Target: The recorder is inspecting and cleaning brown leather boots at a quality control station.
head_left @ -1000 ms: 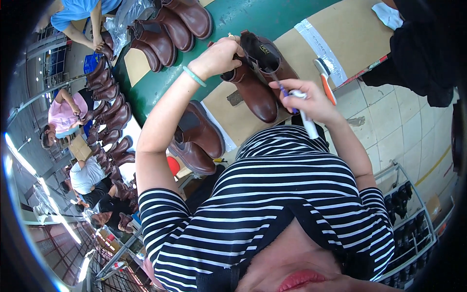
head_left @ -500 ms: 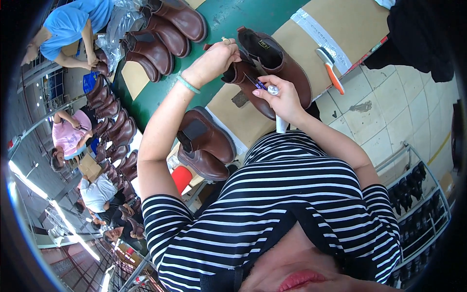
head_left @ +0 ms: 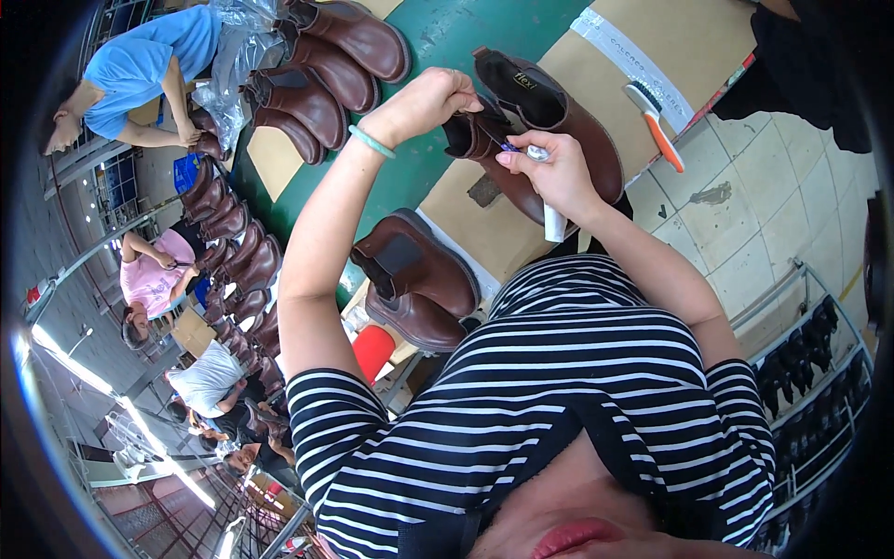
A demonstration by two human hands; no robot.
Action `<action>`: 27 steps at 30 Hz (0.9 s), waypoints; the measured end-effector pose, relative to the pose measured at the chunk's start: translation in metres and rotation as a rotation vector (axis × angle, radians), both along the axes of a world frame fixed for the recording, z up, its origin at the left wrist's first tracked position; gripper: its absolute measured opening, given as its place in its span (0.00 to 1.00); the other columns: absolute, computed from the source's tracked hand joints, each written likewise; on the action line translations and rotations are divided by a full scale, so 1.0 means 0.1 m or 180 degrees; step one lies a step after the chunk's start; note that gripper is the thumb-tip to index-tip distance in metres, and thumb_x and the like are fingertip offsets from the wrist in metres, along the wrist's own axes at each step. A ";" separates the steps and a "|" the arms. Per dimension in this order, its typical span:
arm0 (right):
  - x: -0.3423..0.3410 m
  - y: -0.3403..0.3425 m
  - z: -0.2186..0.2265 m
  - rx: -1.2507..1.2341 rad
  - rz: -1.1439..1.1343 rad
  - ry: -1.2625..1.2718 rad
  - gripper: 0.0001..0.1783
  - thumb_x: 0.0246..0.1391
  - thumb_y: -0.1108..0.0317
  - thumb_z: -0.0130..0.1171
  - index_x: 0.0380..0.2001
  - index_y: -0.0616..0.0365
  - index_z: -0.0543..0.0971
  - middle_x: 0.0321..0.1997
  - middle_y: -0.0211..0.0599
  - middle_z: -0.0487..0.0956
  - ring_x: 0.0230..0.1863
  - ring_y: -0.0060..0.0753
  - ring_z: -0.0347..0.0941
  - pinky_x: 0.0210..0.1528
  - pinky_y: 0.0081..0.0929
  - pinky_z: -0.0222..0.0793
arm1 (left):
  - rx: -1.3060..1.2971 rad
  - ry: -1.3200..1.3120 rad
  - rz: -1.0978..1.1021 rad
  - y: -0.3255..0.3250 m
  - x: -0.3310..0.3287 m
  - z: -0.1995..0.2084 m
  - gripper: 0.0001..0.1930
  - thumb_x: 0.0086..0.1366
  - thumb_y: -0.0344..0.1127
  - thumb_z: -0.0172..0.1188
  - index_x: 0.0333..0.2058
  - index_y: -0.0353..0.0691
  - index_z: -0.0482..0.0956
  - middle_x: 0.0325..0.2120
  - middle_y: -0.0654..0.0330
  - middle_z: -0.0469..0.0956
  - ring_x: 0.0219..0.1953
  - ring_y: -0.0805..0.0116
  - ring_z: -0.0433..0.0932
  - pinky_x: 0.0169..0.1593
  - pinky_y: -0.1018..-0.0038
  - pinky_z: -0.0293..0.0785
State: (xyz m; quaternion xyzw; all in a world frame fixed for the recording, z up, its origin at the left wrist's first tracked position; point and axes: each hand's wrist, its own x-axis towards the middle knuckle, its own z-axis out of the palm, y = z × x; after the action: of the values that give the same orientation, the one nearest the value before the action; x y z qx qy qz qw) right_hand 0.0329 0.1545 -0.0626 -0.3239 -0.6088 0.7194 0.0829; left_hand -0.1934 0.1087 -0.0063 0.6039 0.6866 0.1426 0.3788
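Observation:
Two brown ankle boots stand in front of me on brown cardboard. My left hand [head_left: 430, 104], a green bangle at its wrist, is closed in a pinch at the top edge of the nearer boot [head_left: 507, 177]. My right hand [head_left: 559, 172] is closed around a thin pointed tool with purple on it [head_left: 509, 146], its tip at that boot's dark side panel. A white tube-like piece [head_left: 553, 224] sticks out below the same hand. The other boot [head_left: 596, 149] stands just beyond, its dark insole showing. What exactly my left fingertips grip is hidden.
An orange-handled brush [head_left: 663, 140] lies on the cardboard [head_left: 694, 47] at the right. Another pair of brown boots [head_left: 424, 270] sits near my left arm. More boots [head_left: 307, 102] line the green table [head_left: 466, 37] at the far left, where several people work.
The whole view has shifted, so most things sit a little farther right. Both hands stay at the same boot; the tool is still at its side panel.

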 end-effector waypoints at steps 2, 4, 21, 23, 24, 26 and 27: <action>-0.02 -0.03 0.01 0.0177 -0.0145 0.0173 0.14 0.49 0.71 0.65 0.38 0.67 0.79 0.23 0.30 0.78 0.22 0.12 0.69 0.23 0.13 0.64 | -0.0308 -0.0087 0.0131 0.07 0.02 0.05 0.09 0.61 0.32 0.57 0.31 0.30 0.77 0.22 0.53 0.77 0.23 0.65 0.76 0.29 0.73 0.72; 0.03 -0.04 0.09 -0.0090 -0.0148 0.0027 0.13 0.50 0.70 0.64 0.38 0.66 0.79 0.21 0.28 0.77 0.16 0.10 0.65 0.17 0.12 0.57 | -0.0613 -0.0169 0.0272 0.11 0.03 0.07 0.09 0.61 0.33 0.56 0.31 0.30 0.78 0.21 0.54 0.79 0.21 0.67 0.76 0.27 0.73 0.73; -0.11 0.00 0.18 -0.0970 -0.0329 -0.0001 0.11 0.50 0.69 0.64 0.35 0.65 0.79 0.19 0.30 0.75 0.12 0.12 0.60 0.13 0.14 0.53 | -0.0784 -0.0095 0.0063 0.23 0.04 0.12 0.09 0.60 0.33 0.57 0.32 0.32 0.79 0.20 0.56 0.78 0.16 0.71 0.74 0.23 0.74 0.71; -0.13 -0.02 0.21 -0.1018 -0.0374 -0.0078 0.11 0.50 0.69 0.64 0.35 0.65 0.79 0.19 0.30 0.75 0.12 0.12 0.61 0.13 0.14 0.53 | -0.0777 -0.0070 0.0095 0.22 0.05 0.11 0.09 0.60 0.34 0.57 0.31 0.32 0.79 0.19 0.56 0.77 0.16 0.70 0.74 0.23 0.73 0.71; -0.14 -0.02 0.21 -0.1027 -0.0394 -0.0079 0.11 0.50 0.69 0.64 0.35 0.66 0.79 0.18 0.30 0.75 0.12 0.13 0.61 0.13 0.14 0.53 | -0.0767 -0.0048 0.0135 0.22 0.06 0.10 0.10 0.60 0.35 0.58 0.31 0.32 0.79 0.19 0.56 0.77 0.16 0.69 0.74 0.23 0.73 0.71; -0.16 -0.02 0.21 -0.1037 -0.0411 -0.0076 0.11 0.50 0.69 0.64 0.35 0.66 0.79 0.18 0.31 0.75 0.12 0.13 0.61 0.12 0.14 0.53 | -0.0722 -0.0018 0.0084 0.20 0.06 0.10 0.10 0.60 0.35 0.58 0.31 0.32 0.79 0.19 0.56 0.77 0.16 0.69 0.74 0.23 0.73 0.71; -0.17 -0.01 0.20 -0.1026 -0.0397 -0.0057 0.11 0.50 0.69 0.64 0.34 0.66 0.79 0.18 0.31 0.75 0.12 0.13 0.61 0.12 0.14 0.53 | -0.0676 0.0009 0.0036 0.20 0.06 0.10 0.10 0.60 0.35 0.58 0.30 0.32 0.79 0.18 0.55 0.76 0.16 0.68 0.74 0.24 0.73 0.71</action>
State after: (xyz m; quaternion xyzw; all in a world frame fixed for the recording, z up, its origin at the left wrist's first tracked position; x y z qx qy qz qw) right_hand 0.0161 0.1532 -0.0421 -0.3765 -0.4650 0.7983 0.0689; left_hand -0.1872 0.1282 0.0034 0.5566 0.7018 0.0704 0.4389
